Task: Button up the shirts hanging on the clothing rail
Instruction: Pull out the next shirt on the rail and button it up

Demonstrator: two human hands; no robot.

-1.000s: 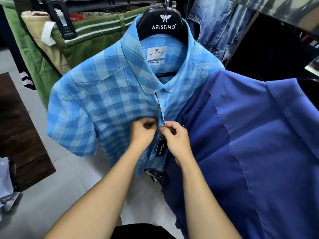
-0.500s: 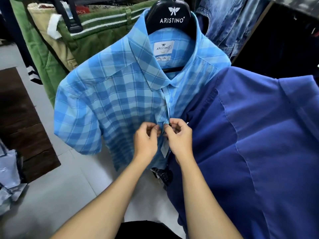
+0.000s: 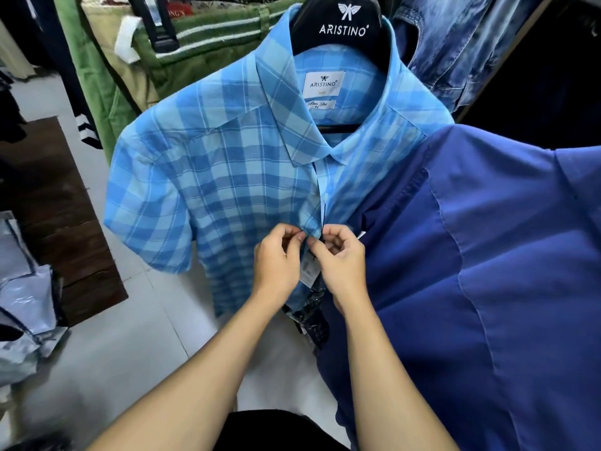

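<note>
A light blue checked shirt point(image 3: 211, 177) hangs in front of me on a black hanger point(image 3: 341, 24) marked ARISTINO. Its front edges meet down the middle below the collar. My left hand point(image 3: 278, 258) pinches the left edge of the shirt's front about halfway down. My right hand point(image 3: 341, 260) pinches the right edge right beside it, fingertips nearly touching. A paper tag point(image 3: 309, 271) hangs between my hands. The button itself is hidden by my fingers.
A plain dark blue shirt point(image 3: 487, 288) hangs close on the right, overlapping the checked one. Green and beige trousers point(image 3: 107, 79) hang behind on the left, denim point(image 3: 455, 43) at the top right. A dark wooden board point(image 3: 58, 222) and grey plastic bags point(image 3: 22, 304) lie on the pale floor.
Both hands stayed at the same spot on the shirt front and drew closer together, fingers working the edges. The tag between them turned its pale side forward. My view shifted slightly.
</note>
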